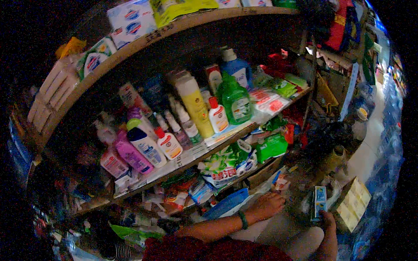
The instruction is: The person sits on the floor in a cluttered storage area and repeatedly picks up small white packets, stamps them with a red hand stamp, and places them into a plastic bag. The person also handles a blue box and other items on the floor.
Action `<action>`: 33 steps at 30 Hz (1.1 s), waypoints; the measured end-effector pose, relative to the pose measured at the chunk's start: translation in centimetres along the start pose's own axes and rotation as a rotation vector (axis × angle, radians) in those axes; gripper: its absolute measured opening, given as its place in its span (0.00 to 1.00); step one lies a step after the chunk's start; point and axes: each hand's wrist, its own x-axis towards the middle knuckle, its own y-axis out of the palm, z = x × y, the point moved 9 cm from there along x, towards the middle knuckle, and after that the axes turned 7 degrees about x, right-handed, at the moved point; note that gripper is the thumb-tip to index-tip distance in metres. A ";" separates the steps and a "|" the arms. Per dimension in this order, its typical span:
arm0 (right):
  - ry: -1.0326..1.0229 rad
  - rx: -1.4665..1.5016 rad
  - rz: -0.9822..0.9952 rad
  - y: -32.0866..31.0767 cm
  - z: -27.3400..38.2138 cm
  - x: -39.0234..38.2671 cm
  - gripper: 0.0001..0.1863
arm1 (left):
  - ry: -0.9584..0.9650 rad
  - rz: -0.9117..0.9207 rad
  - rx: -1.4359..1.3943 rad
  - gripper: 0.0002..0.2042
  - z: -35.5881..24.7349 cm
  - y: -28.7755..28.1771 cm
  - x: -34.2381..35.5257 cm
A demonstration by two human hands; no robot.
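Note:
In my right hand (328, 219), low on the right, is a small flat blue-and-white box (320, 201). The fingers are closed on its lower end, and it points upward. My left hand (267, 206), with a dark green bracelet (243, 220) at the wrist, stretches out over my legs near the bottom shelf. Just beyond its fingers lies a small orange-and-white packet (281, 182). Dim light and blur hide whether those fingers grip anything. A pale yellow carton (352, 204) stands to the right of the box, close to my right hand.
A wooden shelf (187, 162) holds several bottles, among them a green jug (235, 102), a yellow can (194, 104) and a pink bottle (132, 151). Detergent bags (223, 167) sit below. Soap packs (132, 21) line the upper shelf (174, 27). A blue tray (226, 202) lies low ahead.

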 end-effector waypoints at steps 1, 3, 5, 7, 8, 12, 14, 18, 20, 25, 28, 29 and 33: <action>-0.004 0.036 0.005 0.2 0.9 0.2 0.20 | -0.034 0.039 -0.010 0.08 0.3 1.0 0.2; -0.027 0.110 0.016 0.7 2.9 0.6 0.20 | 0.006 0.057 0.066 0.08 0.3 1.8 -0.5; -0.056 0.199 0.037 1.7 5.4 0.1 0.20 | 0.154 0.018 0.245 0.09 -1.0 0.3 -0.9; -0.088 0.267 0.052 2.3 7.7 -0.8 0.20 | 0.049 0.022 0.148 0.08 0.0 0.5 -1.2; -0.103 0.307 0.054 2.6 9.1 -2.0 0.20 | -0.001 0.023 0.091 0.08 0.4 0.2 -1.3; -0.161 0.533 0.093 4.7 15.2 -9.2 0.20 | -0.074 -0.011 -0.009 0.09 -0.5 -4.1 -1.6; -0.196 0.678 0.124 6.7 19.1 -14.2 0.20 | -0.086 0.009 -0.027 0.10 0.0 -2.6 -1.8; -0.372 0.607 0.240 10.3 26.9 -21.4 0.23 | -0.032 -0.046 -0.135 0.12 0.1 -2.2 -1.9; -0.480 0.370 0.271 10.3 28.4 -21.3 0.26 | -0.075 0.103 -0.235 0.13 0.4 0.5 -1.3; -0.588 0.245 0.349 13.1 31.7 -22.8 0.28 | 0.016 0.097 -1.060 0.20 1.5 5.5 -0.2; -0.525 0.142 0.328 16.6 32.4 -29.0 0.25 | -0.155 0.002 -1.947 0.22 1.0 3.4 -1.1; -0.582 0.034 0.275 16.5 31.9 -28.8 0.25 | -0.187 -0.021 -2.029 0.21 0.9 2.2 -1.0; -0.561 0.174 0.345 16.2 29.3 -28.8 0.28 | -0.286 -0.298 -2.286 0.20 1.2 -2.6 -1.0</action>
